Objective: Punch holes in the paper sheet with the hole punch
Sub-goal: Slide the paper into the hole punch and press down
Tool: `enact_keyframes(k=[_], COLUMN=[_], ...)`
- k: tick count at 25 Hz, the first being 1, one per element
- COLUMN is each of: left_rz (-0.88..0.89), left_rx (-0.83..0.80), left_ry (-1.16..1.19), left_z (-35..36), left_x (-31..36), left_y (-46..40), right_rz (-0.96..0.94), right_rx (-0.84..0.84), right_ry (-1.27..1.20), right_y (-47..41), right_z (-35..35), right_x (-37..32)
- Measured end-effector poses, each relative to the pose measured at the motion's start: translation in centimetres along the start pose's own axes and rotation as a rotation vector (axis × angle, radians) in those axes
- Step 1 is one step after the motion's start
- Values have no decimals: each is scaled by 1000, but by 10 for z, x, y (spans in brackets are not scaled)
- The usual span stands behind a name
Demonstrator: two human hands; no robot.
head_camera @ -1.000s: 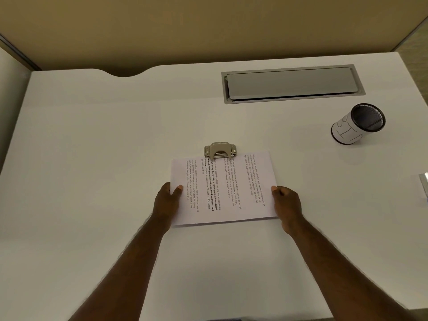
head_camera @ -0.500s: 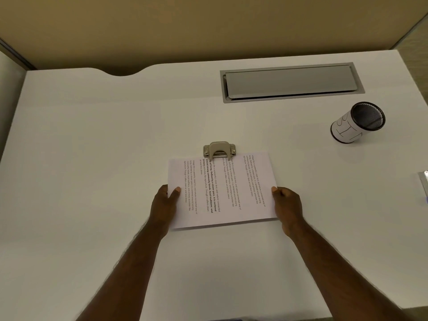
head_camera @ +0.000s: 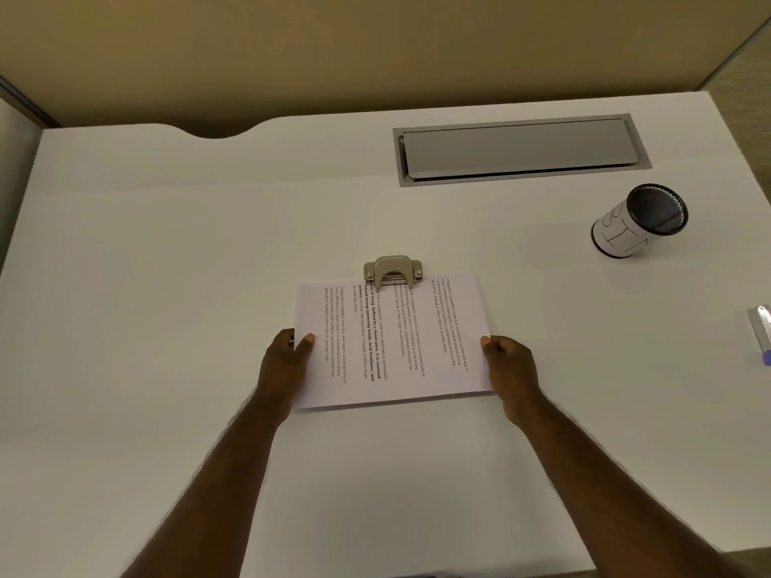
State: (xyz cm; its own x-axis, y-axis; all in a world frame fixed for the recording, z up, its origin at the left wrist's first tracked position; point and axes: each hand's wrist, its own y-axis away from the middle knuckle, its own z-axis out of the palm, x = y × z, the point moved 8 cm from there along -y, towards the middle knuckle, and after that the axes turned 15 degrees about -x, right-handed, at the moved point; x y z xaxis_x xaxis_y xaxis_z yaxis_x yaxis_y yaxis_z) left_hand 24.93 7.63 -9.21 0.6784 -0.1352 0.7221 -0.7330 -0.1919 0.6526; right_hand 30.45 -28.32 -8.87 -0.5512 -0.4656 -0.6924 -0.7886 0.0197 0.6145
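1. The left hand (head_camera: pixel 288 365) is pinching the left edge of the paper sheet (head_camera: pixel 392 340), thumb on top, and the right hand (head_camera: pixel 510 369) is pinching the right edge the same way; the sheet is lying on the white desk (head_camera: pixel 167 285) with its far edge meeting the hole punch (head_camera: pixel 393 270)
2. Whether the edge is sitting inside the punch's slot or only butting against it is not showing clearly; if it is only touching, pressing would likely be cutting nothing
3. The punch is meeting the far edge left of its middle and the sheet is lying slightly skewed, so the holes are at risk of landing off-centre or crooked
4. Both hands are busy with the sheet, so one would be letting go to press the lever; the freed side could be sliding or swinging out of the slot
5. Pushing the thin sheet too hard could be buckling it, or nudging the light punch away across the smooth desk
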Motion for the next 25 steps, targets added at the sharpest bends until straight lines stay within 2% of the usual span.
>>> enact_keyframes(k=[19, 25], left_rz=[28, 219], left_rx=[5, 282], left_ry=[-184, -486], left_z=[0, -18], left_x=[6, 22], left_y=[-17, 6], right_rz=[-16, -27], right_rx=[44, 337], right_ry=[53, 393], right_y=[-6, 18], right_z=[-7, -43], right_x=[-1, -10])
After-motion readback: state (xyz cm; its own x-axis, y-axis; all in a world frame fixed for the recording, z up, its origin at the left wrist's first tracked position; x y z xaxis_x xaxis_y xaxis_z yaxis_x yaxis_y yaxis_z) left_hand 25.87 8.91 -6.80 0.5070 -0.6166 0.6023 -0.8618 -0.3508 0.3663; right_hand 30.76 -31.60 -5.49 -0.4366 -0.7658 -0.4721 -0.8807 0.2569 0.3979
